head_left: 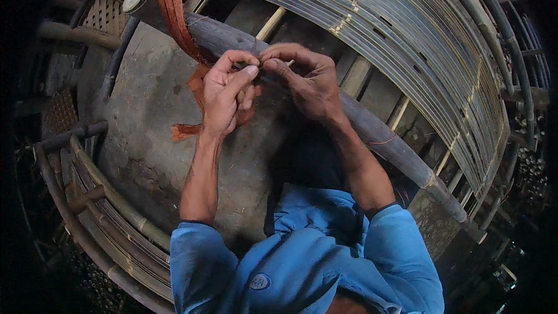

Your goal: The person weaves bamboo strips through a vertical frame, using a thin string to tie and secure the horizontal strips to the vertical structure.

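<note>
My left hand (224, 96) and right hand (311, 81) nearly meet, fingertips pinched on thin strand (259, 60), barely visible between them. Dark pole (386, 141) beneath hands; red fibre bundle (168, 3) draped over it, beyond left hand.

Bamboo bench (125, 210) was the reference. Grey floor (157, 93) ran along its right side. Short dark log (78, 134) lay across its far end. Woven panel (61, 110) sat just past that end; dark leaning pole (120, 58), thick crosswise pole (81, 34) and lattice panel (106, 14) were farther past it. Cut canes (102, 288) were heaped left of the bench, dim. Pile of round-ended pieces (532, 174) stood well right of it, detail unclear.
</note>
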`<control>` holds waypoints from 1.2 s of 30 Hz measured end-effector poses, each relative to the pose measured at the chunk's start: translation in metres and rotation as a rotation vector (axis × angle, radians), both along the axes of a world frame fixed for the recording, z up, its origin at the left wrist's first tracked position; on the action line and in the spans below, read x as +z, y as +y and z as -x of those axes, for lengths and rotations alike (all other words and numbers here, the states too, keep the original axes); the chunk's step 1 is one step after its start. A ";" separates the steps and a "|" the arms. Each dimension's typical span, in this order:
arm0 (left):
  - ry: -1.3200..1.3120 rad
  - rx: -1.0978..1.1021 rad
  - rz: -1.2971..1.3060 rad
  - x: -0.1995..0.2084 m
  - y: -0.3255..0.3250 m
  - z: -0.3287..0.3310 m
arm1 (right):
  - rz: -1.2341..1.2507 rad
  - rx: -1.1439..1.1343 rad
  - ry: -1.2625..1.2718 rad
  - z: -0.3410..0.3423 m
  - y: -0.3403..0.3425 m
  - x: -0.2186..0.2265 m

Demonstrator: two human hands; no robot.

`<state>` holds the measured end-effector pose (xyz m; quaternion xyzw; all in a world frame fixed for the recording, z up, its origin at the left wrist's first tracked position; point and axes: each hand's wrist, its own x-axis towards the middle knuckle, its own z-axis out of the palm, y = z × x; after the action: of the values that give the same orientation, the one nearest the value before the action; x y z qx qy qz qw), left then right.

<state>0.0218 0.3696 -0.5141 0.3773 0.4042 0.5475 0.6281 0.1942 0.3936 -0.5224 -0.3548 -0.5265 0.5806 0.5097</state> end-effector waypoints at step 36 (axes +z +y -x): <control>0.887 0.292 -0.455 0.006 -0.019 -0.009 | 0.093 0.106 -0.136 -0.003 0.003 -0.007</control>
<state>0.0308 0.3508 -0.5083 0.6400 0.5506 0.4908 0.2153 0.1970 0.3965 -0.5298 -0.3884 -0.5504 0.6051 0.4243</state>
